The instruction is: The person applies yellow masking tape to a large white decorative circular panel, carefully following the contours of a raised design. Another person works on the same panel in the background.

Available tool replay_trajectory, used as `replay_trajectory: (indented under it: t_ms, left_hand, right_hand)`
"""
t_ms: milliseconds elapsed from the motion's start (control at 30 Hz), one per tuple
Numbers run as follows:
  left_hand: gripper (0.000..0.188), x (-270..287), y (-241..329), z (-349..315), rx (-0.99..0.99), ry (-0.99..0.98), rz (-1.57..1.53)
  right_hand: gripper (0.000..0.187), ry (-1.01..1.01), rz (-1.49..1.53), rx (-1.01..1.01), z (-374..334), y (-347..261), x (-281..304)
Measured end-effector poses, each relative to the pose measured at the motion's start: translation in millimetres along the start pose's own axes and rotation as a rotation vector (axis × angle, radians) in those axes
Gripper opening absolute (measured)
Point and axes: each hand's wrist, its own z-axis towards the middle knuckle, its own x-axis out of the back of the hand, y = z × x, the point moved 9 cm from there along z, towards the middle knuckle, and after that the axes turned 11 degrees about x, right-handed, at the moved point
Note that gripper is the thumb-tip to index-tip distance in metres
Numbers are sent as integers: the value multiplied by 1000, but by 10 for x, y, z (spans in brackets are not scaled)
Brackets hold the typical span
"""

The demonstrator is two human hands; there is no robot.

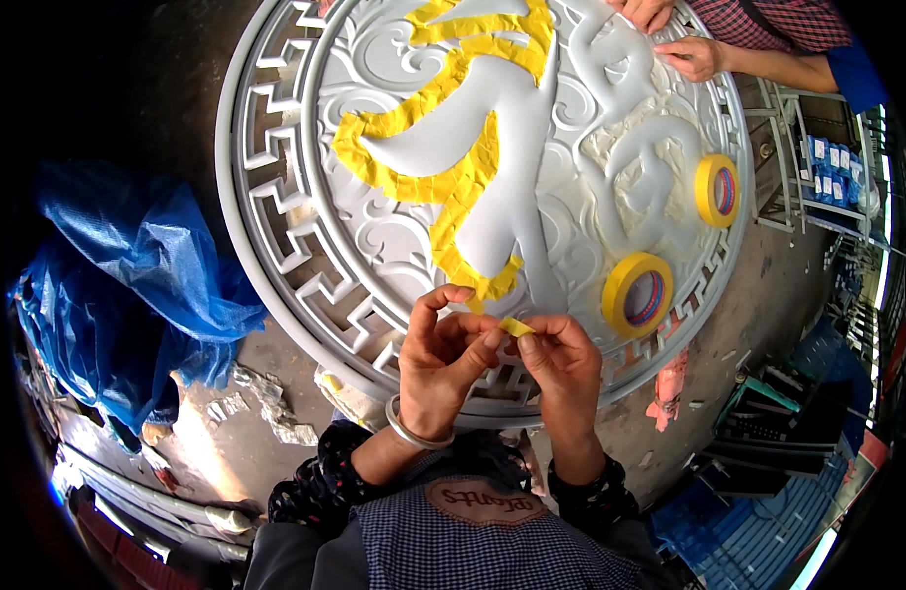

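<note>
A short piece of yellow masking tape [515, 326] is stretched between my two hands, over the near edge of a round grey carved panel [517, 128]. My left hand [438, 354], with a pale bangle at the wrist, pinches the tape's left end between thumb and fingertips; its forefinger is raised beside the tape strips on the panel. The right end is pinched by my right hand [563, 364]. Crumpled yellow tape strips [468, 192] follow the outline of the smooth raised shape in the panel's middle. What lies directly under my fingers is hidden.
Two yellow tape rolls, a nearer one [637, 295] and a farther one [717, 191], rest on the panel's right side. Another person's hands [694, 59] touch its far right edge. Blue sheeting [138, 285] lies to the left; metal racks [792, 147] stand at right.
</note>
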Motion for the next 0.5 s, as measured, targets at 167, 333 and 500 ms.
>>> replay_trajectory:
  t_ms: [167,333,500]
  left_hand:
    - [34,121,276,-84,-320,80,610]
    - [31,-167,312,-139,-703,37,1220]
    - [26,-314,151,-47,-768,-6,1424]
  right_hand:
    - [7,-265,-703,358,455,-334,73]
    - [10,-487,-976,534,820,-442,-172]
    - [12,-572,-1084,563,1006,-390,-279]
